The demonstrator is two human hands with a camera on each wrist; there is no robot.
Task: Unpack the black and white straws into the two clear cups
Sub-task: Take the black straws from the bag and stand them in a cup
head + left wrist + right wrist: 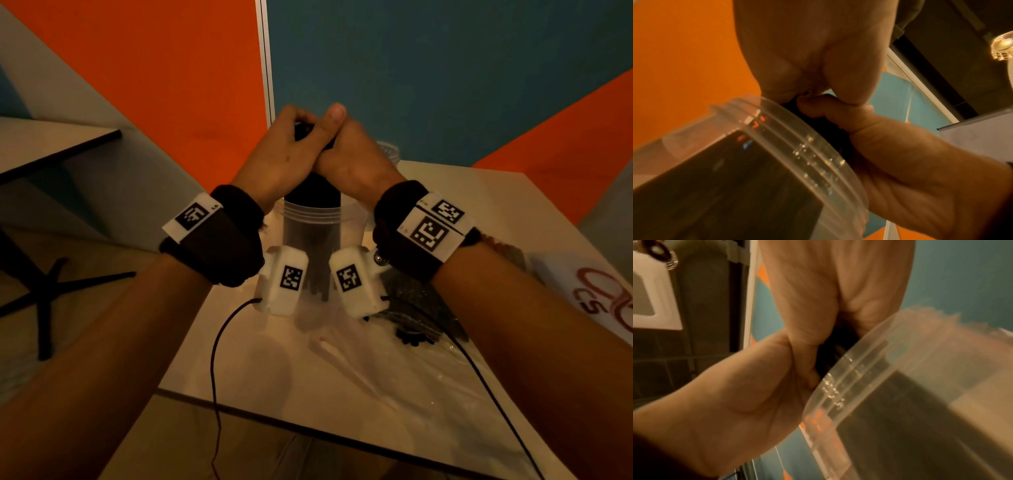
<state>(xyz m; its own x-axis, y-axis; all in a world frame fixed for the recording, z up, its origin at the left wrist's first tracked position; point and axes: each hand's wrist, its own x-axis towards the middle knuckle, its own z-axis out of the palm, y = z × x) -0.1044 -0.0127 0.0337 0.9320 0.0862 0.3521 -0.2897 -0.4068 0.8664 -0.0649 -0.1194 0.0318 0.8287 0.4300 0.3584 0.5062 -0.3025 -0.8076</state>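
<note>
Head view shows both hands meeting above a clear cup [311, 226] that stands upright on the table [342, 370]. A bundle of black straws [312, 192] stands inside this cup, filling most of its width and rising well past its ribbed rim. The left hand [279, 161] and the right hand [354, 161] press against each other over the cup, their fingers curled round the upper ends of the straws; the grip of each is narrow and holding the black bundle.

Left wrist view, taken from beside the cup, shows the cup rim [807, 146] just under the two hands, with the dark straws [731, 186] visible through the clear wall. Right wrist view shows the same from the cup's other side: the straws [910, 426] behind the clear wall and both hands closed on them just above the rim.

Behind the cup and to its right, a second clear cup [388, 152] stands on the table, partly hidden by the right hand; whether it holds anything cannot be told. Near the first cup, on its right and toward the person, crumpled clear plastic packaging [421, 308] lies on the table with dark pieces in it.
</note>
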